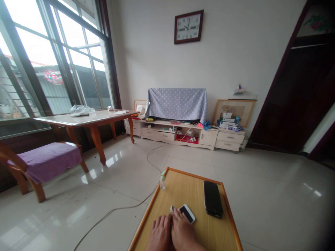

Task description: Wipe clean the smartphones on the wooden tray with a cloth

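My left hand (160, 230) rests at the near part of the small wooden table, its fingers bent down and pressed together; what lies under them is hidden. Right beside it and touching it, my right hand (183, 228) has its fingers closed over a small crumpled white wipe or cloth (172, 208), of which only a bit shows past the fingertips. A white smartphone (188, 214) with a dark screen lies partly under or against the right fingers. To the right, a black phone-like device (213, 198) lies flat. A small clear spray bottle (162, 182) with a green top stands at the table's left edge.
The wooden table (183, 181) has a raised orange-brown rim. A cable (115, 209) runs across the tiled floor on the left. A chair with a purple cover (54, 158) and a larger table (86, 119) stand by the window. A low white cabinet (159, 134) lines the wall.
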{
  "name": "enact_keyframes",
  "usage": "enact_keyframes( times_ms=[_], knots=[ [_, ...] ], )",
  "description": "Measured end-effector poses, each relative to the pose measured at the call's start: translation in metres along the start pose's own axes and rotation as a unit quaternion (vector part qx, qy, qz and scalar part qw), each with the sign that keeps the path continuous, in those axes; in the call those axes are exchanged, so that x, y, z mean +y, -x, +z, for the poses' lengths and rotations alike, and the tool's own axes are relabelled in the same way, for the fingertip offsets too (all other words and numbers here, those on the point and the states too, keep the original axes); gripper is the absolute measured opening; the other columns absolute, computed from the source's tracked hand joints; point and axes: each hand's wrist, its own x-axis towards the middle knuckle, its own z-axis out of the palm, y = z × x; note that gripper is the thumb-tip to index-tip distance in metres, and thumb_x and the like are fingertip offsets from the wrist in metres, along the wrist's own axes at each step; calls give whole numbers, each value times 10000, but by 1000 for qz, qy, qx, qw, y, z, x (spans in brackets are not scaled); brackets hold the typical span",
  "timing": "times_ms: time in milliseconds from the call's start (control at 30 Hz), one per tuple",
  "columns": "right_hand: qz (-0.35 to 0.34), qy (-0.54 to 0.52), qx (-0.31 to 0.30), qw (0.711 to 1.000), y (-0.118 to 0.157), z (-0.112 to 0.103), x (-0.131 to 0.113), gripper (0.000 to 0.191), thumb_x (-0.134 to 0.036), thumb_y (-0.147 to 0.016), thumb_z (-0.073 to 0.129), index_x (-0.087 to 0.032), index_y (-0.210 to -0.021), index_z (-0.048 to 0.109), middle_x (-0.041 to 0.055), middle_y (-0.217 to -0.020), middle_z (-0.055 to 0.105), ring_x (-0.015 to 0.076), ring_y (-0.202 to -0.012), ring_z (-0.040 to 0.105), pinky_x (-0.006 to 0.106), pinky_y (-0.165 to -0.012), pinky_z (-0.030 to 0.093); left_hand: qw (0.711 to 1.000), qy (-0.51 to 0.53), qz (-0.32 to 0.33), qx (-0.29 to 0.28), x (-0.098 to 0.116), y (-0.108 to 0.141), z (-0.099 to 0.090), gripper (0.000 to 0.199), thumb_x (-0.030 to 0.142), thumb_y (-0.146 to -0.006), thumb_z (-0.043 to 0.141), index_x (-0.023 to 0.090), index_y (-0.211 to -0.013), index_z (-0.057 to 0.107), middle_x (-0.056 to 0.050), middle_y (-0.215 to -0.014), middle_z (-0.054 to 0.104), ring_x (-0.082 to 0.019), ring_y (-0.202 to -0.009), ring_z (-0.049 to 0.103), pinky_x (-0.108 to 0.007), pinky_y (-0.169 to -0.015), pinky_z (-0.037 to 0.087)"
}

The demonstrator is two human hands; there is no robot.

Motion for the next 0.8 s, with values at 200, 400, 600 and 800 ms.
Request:
enact_keyframes(
  times_ms=[200,400,600,800],
  knots=[
    [75,42,38,996,-5,-18,15,570,-275,-1015,255,-76,-1483,513,149,-1586,410,291,-1488,358,445,-1230,259,1000,8,10,26,4,2,-2,699,515,-787,610,221,-1417,546,-105,-1315,647,-296,-1201,530,-398,-1050,322],
    [15,6,-1,1000,9,1,13,552,-265,-997,308,-131,-1488,520,102,-1595,404,269,-1486,363,403,-1234,245,1000,13,5,25,-2,0,4,641,428,-808,577,221,-1414,547,-93,-1313,647,-270,-1191,537,-376,-1043,320],
    [71,37,13,997,1,-20,20,574,-269,-1004,270,-96,-1511,477,125,-1610,371,276,-1499,337,424,-1241,221,999,10,15,44,3,3,2,692,480,-774,630,221,-1411,548,-96,-1296,650,-282,-1195,529,-381,-1044,317],
    [70,56,8,996,13,-22,25,576,-299,-1003,294,-60,-1484,504,151,-1590,388,298,-1492,347,447,-1234,259,1000,6,6,24,4,2,-1,683,506,-784,617,218,-1401,563,-99,-1311,651,-290,-1209,532,-386,-1048,326]
  ],
)
